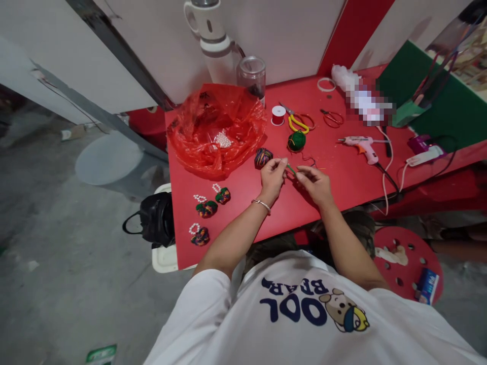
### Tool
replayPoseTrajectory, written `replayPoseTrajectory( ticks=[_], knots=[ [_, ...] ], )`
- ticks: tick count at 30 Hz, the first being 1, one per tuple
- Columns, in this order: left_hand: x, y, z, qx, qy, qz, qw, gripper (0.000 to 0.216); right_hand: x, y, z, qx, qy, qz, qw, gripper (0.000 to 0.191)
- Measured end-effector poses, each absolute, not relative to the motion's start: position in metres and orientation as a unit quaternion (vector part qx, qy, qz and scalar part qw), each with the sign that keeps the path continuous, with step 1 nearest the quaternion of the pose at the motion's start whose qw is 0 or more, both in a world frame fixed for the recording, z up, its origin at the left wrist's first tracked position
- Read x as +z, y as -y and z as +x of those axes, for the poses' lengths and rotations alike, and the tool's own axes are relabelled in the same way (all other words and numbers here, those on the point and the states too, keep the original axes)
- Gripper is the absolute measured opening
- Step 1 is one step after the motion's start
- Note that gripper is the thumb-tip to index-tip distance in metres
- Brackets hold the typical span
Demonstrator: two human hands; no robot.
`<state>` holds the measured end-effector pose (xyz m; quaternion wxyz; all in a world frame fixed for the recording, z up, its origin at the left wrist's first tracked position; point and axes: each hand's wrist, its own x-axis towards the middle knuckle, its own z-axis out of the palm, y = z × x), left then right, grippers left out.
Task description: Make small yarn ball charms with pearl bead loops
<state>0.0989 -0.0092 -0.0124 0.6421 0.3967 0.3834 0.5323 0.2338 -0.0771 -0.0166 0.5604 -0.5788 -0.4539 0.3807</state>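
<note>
Between my hands stretches a short length of green yarn (291,170). My left hand (271,178), with a bracelet at the wrist, pinches one end of it, and the fingers of my right hand (315,185) are closed on the other. Just beyond them lies a green yarn ball (296,141). A multicoloured yarn ball (263,157) rests beside my left hand. Loose thread curls on the table past my right fingertips. To the left are three small yarn pieces with white bead loops, one of them the lower yarn piece (200,236).
On the red table (243,203) sits a red plastic bag (216,132) holding white beads (222,139). Farther back are a red thread spool (278,115), yellow-handled scissors (298,124) and red-handled scissors (333,118). A pink glue gun (363,146) with its cord lies right, near a power strip (426,154).
</note>
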Motion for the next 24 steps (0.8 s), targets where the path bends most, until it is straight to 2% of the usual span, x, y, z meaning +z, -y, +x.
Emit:
replayPoseTrajectory(
  ticks=[6,12,15,20,24],
  knots=[
    [-0.011,0.011,0.099,0.540,-0.386,0.414,0.623,0.054,-0.019,0.076,0.233,0.309,0.524,-0.590,0.531,0.035],
    [-0.010,0.014,0.100,0.545,-0.397,0.390,0.628,0.053,-0.020,0.076,0.231,0.290,0.473,-0.615,0.561,0.038],
    [-0.010,0.015,0.101,0.542,-0.389,0.390,0.634,0.051,-0.019,0.077,0.232,0.208,0.480,-0.645,0.557,0.035],
    [-0.012,0.013,0.103,0.540,-0.384,0.398,0.634,0.048,-0.014,0.084,0.247,-0.023,0.523,-0.728,0.443,0.035],
    [-0.013,0.011,0.105,0.540,-0.387,0.401,0.631,0.045,-0.013,0.087,0.274,-0.064,0.539,-0.772,0.331,0.040]
  ],
)
